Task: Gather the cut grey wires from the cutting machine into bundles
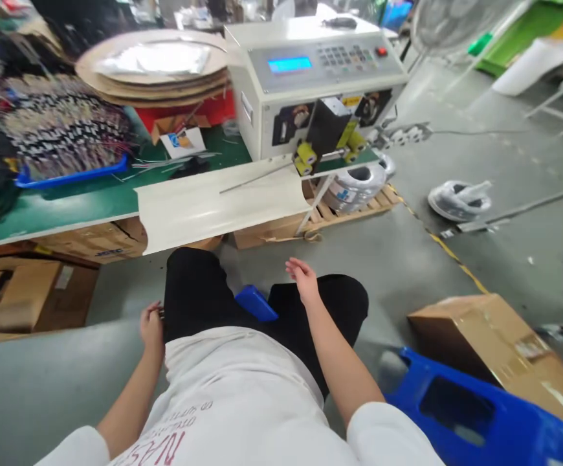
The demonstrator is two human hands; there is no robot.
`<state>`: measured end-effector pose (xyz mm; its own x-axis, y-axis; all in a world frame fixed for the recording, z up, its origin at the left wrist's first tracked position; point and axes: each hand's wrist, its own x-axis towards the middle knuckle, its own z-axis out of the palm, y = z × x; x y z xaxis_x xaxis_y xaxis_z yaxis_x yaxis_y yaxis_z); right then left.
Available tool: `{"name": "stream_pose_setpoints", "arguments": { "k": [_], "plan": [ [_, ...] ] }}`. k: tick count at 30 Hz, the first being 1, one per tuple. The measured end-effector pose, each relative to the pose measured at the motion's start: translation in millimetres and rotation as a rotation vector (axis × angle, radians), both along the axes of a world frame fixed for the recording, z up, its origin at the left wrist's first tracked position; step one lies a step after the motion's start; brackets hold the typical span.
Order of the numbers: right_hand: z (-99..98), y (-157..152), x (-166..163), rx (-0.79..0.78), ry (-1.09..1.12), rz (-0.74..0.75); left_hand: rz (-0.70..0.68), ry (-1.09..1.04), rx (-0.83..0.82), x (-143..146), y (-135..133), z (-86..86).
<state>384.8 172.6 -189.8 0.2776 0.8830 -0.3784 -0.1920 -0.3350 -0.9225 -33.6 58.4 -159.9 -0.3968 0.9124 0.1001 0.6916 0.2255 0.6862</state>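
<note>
My left hand (152, 327) hangs beside my left thigh, its fingers loosely bent at the black trousers and nothing visible in it. Above my right thigh, my right hand (303, 278) is empty, with its fingers stretched out. A blue plastic stool edge (256, 303) shows between my legs. Ahead on the bench stands a white wire cutting machine (305, 84) with a lit blue display and yellow rollers. From it a thin grey wire (255, 179) reaches over a curved cream chute sheet (223, 204). Neither hand touches the machine or wire.
On the green bench (68, 210), a blue tray (75, 173) holds bundled wires, near stacked cardboard discs (153, 84). Wire coils (354, 188) rest on a wooden pallet (354, 213). Cardboard boxes (499, 349) and a blue plastic chair (519, 421) stand at the right.
</note>
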Motion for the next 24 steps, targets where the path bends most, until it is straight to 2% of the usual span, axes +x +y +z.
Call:
{"name": "stream_pose_setpoints", "arguments": {
  "k": [2,3,4,6,9,12,14,16,19,21,24],
  "plan": [
    [0.5,10,-9,-0.051,0.083,-0.011,0.143,0.024,0.112,1,9,4.0],
    [0.8,16,-13,-0.072,0.118,-0.016,0.144,0.054,0.168,4,15,10.4],
    [1.4,23,-19,-0.083,0.149,-0.015,0.083,0.098,0.223,11,22,19.4],
    [2.9,37,-33,-0.058,0.194,-0.001,-0.148,0.223,0.336,33,39,42.8],
    [2.3,50,-54,0.014,0.212,0.040,-0.477,0.407,0.471,81,78,78.5],
    [-3.2,47,-68,0.011,0.209,0.056,-0.607,0.507,0.514,124,125,105.1],
    [-7.6,42,-73,-0.003,0.228,0.062,-0.602,0.552,0.512,143,153,117.9],
    [-12.5,39,-73,-0.024,0.252,0.067,-0.557,0.578,0.507,154,177,125.9],
    [-20.8,46,-67,-0.052,0.260,0.037,-0.487,0.589,0.492,158,204,126.6],
    [-25.1,50,-59,-0.052,0.252,0.019,-0.466,0.609,0.464,156,211,122.7],
    [-27.4,47,-45,-0.066,0.229,-0.003,-0.469,0.647,0.436,150,208,119.2]
  ]
}}
